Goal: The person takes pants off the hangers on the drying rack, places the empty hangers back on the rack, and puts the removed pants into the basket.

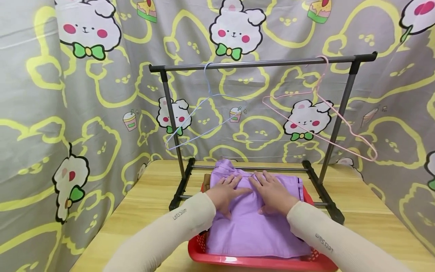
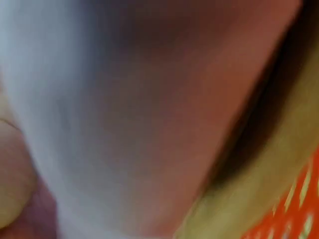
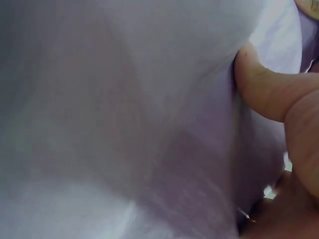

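A light purple garment lies folded in a red plastic basket and rises above its rim. My left hand rests on the left part of the cloth with its fingers spread. On the right part, my right hand presses down with straight fingers. Its thumb touches the purple fabric in the right wrist view. The left wrist view is mostly filled by blurred cloth, with the basket's perforated wall at lower right. Whatever lies under the garment is mostly hidden.
Behind the basket stands a dark metal clothes rack on a wooden table. From its bar hang a blue hanger and a pink hanger. A cartoon-print curtain encloses the back and sides.
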Demonstrator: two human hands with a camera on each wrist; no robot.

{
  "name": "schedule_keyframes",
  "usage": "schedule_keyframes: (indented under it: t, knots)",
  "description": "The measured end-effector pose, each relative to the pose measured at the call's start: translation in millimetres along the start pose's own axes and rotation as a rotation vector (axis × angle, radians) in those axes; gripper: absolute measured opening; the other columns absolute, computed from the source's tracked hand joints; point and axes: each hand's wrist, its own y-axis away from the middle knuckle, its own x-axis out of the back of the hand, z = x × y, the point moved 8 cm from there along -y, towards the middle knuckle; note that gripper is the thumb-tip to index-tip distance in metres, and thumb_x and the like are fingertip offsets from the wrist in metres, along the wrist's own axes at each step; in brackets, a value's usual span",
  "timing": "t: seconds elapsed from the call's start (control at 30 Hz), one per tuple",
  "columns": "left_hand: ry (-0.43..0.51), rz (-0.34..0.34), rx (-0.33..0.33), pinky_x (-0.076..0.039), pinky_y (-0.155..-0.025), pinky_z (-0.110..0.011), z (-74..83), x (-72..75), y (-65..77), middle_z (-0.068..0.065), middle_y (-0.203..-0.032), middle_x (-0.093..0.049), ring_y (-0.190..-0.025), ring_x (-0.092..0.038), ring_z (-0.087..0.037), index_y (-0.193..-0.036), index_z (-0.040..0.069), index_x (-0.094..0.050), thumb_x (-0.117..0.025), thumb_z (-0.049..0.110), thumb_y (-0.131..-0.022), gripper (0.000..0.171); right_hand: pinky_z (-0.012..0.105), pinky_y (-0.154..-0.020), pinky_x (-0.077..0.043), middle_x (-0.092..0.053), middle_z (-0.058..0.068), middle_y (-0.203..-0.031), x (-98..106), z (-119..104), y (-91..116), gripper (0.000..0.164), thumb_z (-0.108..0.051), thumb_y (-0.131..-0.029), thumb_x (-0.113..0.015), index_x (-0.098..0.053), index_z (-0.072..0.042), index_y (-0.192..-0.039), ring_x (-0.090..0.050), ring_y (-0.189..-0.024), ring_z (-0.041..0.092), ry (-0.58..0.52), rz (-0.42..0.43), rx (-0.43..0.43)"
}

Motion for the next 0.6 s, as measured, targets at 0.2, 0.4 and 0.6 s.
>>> schedule_keyframes:
  t: [0.2, 0.4, 0.6]
  knots:
    - [-0.027, -0.029, 0.026, -0.023, -0.114, -0.045, 3.4, -9.1, -6.3, -0.014, -0.159, -0.014, -0.144, -0.018, -0.034, -0.152, 0.035, -0.026, -0.089, 0.045, -0.063, 0.11, 0.063, -0.104, -0.03, -0.039, 0.03, -0.142, -12, 0, 2, 0.106, -0.036, -0.059, -0.091, -0.039, 0.007, -0.141, -0.034, -0.128, 0.055, 0.08, 0.001, 0.02]
    - [-0.009, -0.083, 0.017, -0.021, -0.114, -0.044, 0.1, -13.9, -5.6, -0.013, -0.16, -0.01, -0.144, -0.015, -0.034, -0.154, 0.035, -0.022, -0.087, 0.047, -0.065, 0.111, 0.062, -0.106, -0.027, -0.034, 0.032, -0.145, -18, -3, 2, 0.106, -0.038, -0.064, -0.088, -0.034, 0.007, -0.143, -0.03, -0.13, 0.056, 0.092, -0.032, 0.051]
    - [0.001, -0.183, 0.003, -0.011, -0.117, -0.042, -2.9, -23.3, 0.2, -0.009, -0.162, 0.002, -0.146, -0.003, -0.031, -0.154, 0.041, -0.013, -0.083, 0.055, -0.066, 0.113, 0.062, -0.109, -0.02, -0.022, 0.032, -0.151, -30, -5, 3, 0.102, -0.042, -0.076, -0.079, -0.024, 0.007, -0.147, -0.019, -0.136, 0.055, 0.1, -0.168, 0.055]
